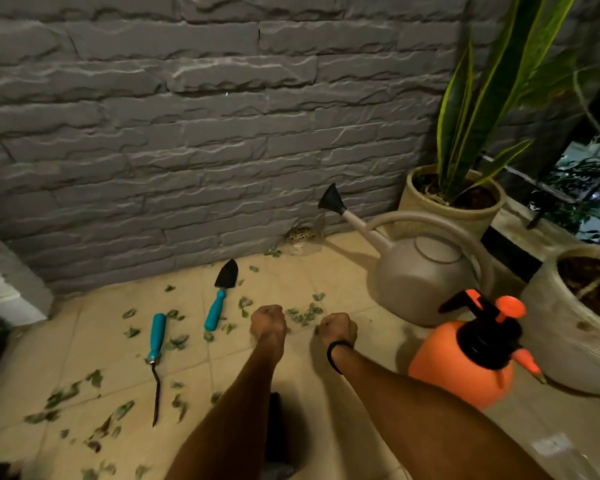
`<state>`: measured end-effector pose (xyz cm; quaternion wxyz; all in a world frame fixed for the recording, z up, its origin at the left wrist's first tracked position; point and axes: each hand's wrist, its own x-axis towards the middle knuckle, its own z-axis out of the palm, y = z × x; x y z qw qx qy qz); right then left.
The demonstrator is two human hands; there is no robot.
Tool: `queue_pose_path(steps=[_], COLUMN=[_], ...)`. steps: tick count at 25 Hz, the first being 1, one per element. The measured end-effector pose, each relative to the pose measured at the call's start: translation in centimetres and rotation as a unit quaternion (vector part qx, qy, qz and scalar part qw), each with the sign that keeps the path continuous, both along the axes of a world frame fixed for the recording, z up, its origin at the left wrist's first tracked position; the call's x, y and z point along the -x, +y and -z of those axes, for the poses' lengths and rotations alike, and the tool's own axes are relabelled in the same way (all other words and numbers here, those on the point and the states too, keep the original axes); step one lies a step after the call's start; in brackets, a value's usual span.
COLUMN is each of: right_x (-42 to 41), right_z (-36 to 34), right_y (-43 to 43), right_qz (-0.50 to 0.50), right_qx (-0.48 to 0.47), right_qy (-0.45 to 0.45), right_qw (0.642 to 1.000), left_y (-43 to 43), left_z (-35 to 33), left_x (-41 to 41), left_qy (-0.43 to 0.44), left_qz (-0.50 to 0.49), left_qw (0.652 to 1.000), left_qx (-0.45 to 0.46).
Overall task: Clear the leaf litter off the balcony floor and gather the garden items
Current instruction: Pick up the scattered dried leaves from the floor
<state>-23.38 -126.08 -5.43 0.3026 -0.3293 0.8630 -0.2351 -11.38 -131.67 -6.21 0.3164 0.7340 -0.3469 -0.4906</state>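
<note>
rear wall [187, 116]: grey stone-effect cladding laid in staggered horizontal courses, with a rough, ridged face. it meets the floor [291, 282] in a straight line. floor: beige square tiles with thin pale joints. drain grate [300, 233]: small perforated cover set at the wall base, where wall and floor meet. left edge: a white block [4, 292] stands beside a grey corner. right edge: a low concrete kerb [520, 220] runs below a dark metal railing [525, 175]; foliage [582, 168] shows beyond it. lighting: dim and warm.
</note>
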Motion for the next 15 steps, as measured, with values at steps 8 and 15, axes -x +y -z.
queue_pose_path(steps=[8,15], right_x=[-0.3,-0.9], right_z=[2.3,4.1], right_y=[-1.9,-2.2], right_qz=[-0.091,-0.213], right_qx=[-0.013,-0.032], right_qy=[0.102,0.231], right_qw=[0.991,0.949], left_y=[-0.4,-1.2], left_z=[1.2,2.8], left_x=[0.9,1.7], left_qy=[-0.18,-0.372], left_qz=[0.151,0.308], left_qw=[0.96,0.866], left_qx=[0.152,0.126])
